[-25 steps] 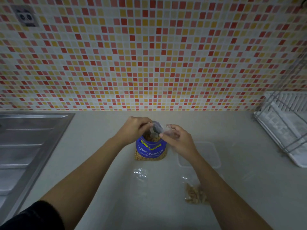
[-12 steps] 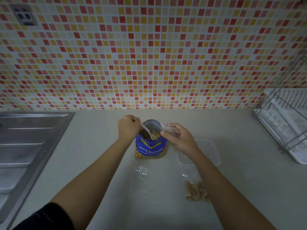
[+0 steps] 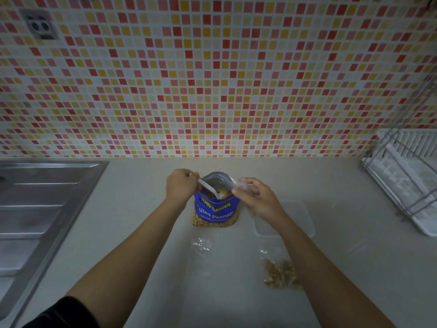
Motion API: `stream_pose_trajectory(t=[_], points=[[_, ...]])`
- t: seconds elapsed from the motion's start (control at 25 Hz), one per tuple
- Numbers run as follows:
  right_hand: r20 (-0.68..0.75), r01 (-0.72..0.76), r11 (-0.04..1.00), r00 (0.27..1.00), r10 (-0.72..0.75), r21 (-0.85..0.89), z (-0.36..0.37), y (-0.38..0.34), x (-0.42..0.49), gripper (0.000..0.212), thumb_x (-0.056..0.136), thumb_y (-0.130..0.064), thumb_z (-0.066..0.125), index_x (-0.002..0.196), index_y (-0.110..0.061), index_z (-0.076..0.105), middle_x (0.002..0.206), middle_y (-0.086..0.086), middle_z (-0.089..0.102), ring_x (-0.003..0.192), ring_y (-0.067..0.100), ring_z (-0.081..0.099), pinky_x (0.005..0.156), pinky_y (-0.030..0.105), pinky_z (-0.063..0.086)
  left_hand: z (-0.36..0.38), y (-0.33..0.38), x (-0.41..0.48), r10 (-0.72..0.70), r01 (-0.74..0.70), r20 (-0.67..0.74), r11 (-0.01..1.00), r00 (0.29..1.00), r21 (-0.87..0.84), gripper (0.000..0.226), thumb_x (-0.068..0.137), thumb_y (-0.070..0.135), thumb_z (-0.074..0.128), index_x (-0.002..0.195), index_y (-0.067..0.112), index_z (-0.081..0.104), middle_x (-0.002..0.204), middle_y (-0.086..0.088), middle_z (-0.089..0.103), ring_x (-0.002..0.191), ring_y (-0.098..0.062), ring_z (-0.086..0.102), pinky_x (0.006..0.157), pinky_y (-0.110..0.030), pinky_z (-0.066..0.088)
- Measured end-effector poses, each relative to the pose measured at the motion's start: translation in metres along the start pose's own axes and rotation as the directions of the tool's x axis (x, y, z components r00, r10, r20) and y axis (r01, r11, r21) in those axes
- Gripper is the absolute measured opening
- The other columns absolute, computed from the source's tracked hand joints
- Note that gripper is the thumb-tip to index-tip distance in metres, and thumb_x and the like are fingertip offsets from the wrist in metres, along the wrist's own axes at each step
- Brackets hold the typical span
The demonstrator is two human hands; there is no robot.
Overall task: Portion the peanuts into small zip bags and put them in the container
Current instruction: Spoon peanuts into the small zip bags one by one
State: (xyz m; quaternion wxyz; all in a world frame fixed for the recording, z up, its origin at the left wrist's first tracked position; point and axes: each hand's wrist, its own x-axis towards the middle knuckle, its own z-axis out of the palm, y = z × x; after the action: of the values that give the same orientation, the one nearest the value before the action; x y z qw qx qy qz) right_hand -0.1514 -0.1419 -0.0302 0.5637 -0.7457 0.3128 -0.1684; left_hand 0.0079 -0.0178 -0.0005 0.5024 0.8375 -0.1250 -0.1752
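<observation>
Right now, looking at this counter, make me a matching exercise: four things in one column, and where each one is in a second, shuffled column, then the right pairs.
Things:
1. white spoon
2. filled zip bag
3. clear container
4. small empty zip bag

Places:
A. pinched in the right hand
B. lying on the counter near the right forearm
C. held by the left hand, tip in the blue peanut bag
D. on the counter to the right of the peanut bag, behind the right wrist

Pairs: 1-C, 2-B, 3-D, 4-A
</observation>
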Motion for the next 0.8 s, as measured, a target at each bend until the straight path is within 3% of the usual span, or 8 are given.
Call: stream_pose_trajectory(t=[0.08,0.2,0.36,0.52,0.64,0.8], points=[[-0.005,0.004,1.000,1.000,-0.004,0.011,0.000,0.001,0.000,0.056,0.072,-0.047,0.073,0.119,-0.023,0.055,0.116,-0.001,0.065,0.101,0.012,0.063,0.074,0.020,0.048,0.002,-0.002,-0.002,-0.031,0.030,-0.006,0.994,1.000,-0.104,0.034,0.091,0.015,0.053,0.058,0.014,0.062,0.060,-0.009,0.064,0.074,-0.031,0.066,0.083,-0.043,0.057],[0.002,-0.003,0.999,1.000,0.003,0.033,0.001,0.000,0.000,0.054,0.073,-0.043,0.073,0.119,-0.021,0.055,0.116,-0.001,0.065,0.102,0.012,0.062,0.072,0.018,0.047,0.002,-0.002,-0.002,-0.107,0.104,0.000,0.971,0.994,-0.215,0.034,0.092,0.015,0.052,0.059,0.014,0.061,0.060,-0.008,0.061,0.068,-0.025,0.060,0.081,-0.039,0.056],[0.011,-0.002,0.999,1.000,0.002,0.033,0.000,-0.002,-0.002,0.051,0.074,-0.037,0.073,0.119,-0.019,0.055,0.112,-0.006,0.064,0.103,0.009,0.061,0.070,0.010,0.047,-0.001,-0.006,0.004,-0.161,0.144,-0.044,0.952,0.986,-0.269,0.022,0.092,0.016,0.051,0.083,0.002,0.066,0.063,-0.009,0.059,0.059,-0.019,0.056,0.064,-0.031,0.053],[-0.065,0.059,0.997,0.996,-0.062,-0.049,0.001,-0.007,-0.005,0.050,0.073,-0.033,0.076,0.117,-0.017,0.058,0.106,-0.006,0.063,0.094,0.003,0.060,0.060,0.001,0.043,-0.011,-0.013,0.015,-0.217,0.182,-0.079,0.930,0.973,-0.319,0.020,0.093,0.018,0.050,0.087,0.003,0.062,0.066,-0.008,0.058,0.063,-0.016,0.054,0.062,-0.028,0.050],[-0.140,0.113,0.971,0.980,-0.144,-0.209,0.001,-0.011,-0.003,0.054,0.068,-0.037,0.079,0.115,-0.020,0.060,0.107,-0.004,0.065,0.093,0.010,0.062,0.077,0.016,0.050,-0.021,-0.013,0.025,-0.247,0.202,-0.089,0.914,0.965,-0.351,0.021,0.092,0.017,0.050,0.081,0.003,0.062,0.065,-0.008,0.058,0.062,-0.018,0.054,0.057,-0.025,0.047],[-0.100,0.142,0.883,0.973,-0.207,-0.447,0.006,-0.022,0.001,0.061,0.066,-0.041,0.077,0.119,-0.018,0.058,0.116,0.002,0.064,0.102,0.018,0.059,0.085,0.028,0.047,-0.036,0.003,0.037,-0.228,0.175,-0.084,0.895,0.970,-0.410,0.026,0.088,0.014,0.051,0.063,0.011,0.058,0.060,-0.008,0.055,0.058,-0.018,0.051,0.054,-0.024,0.044]])
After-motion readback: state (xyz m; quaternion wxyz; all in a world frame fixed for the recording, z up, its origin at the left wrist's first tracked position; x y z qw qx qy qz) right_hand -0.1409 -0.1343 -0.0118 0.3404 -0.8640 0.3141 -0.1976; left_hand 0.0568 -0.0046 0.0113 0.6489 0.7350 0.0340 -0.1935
